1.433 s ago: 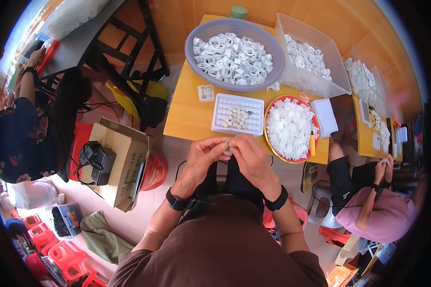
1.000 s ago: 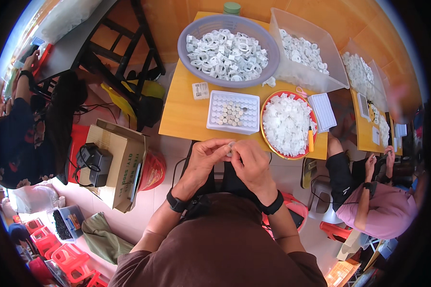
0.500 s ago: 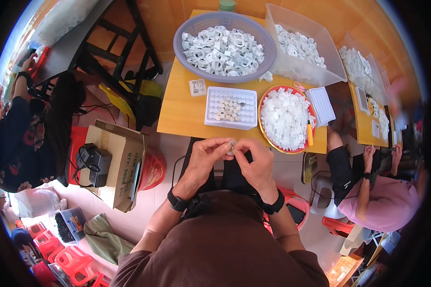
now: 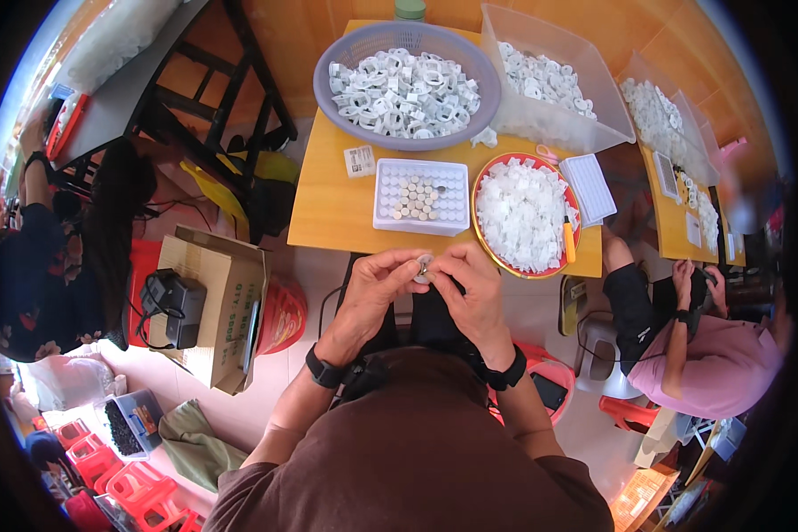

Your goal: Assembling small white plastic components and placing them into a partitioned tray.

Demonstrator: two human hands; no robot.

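Note:
Just off the table's near edge, my left hand [image 4: 377,288] pinches a small round whitish part [image 4: 423,263] between thumb and fingers. My right hand [image 4: 472,293] meets it from the other side, its fingertips closed on the part's edge by a tiny dark or metallic bit; finer detail is too small to make out. Straight ahead of both hands lies a white tray [image 4: 383,222] with rows of round wells and several coin-like discs [image 4: 417,199]. To its right, a red round tray [image 4: 504,262] is heaped with clear plastic pieces [image 4: 525,208], with an orange-handled tool [image 4: 569,241] at its edge.
On the yellow table [image 4: 324,217] stand a purple-grey basket [image 4: 326,102] of white rings, a clear bin [image 4: 585,133], stacked white trays [image 4: 588,189] and pink-handled scissors [image 4: 547,153]. A cardboard box [image 4: 230,355] is at left. People sit on both sides.
The round part has turned in my fingers and shows more of its pale face. Both hands stay together in nearly the same place. The view has shifted slightly.

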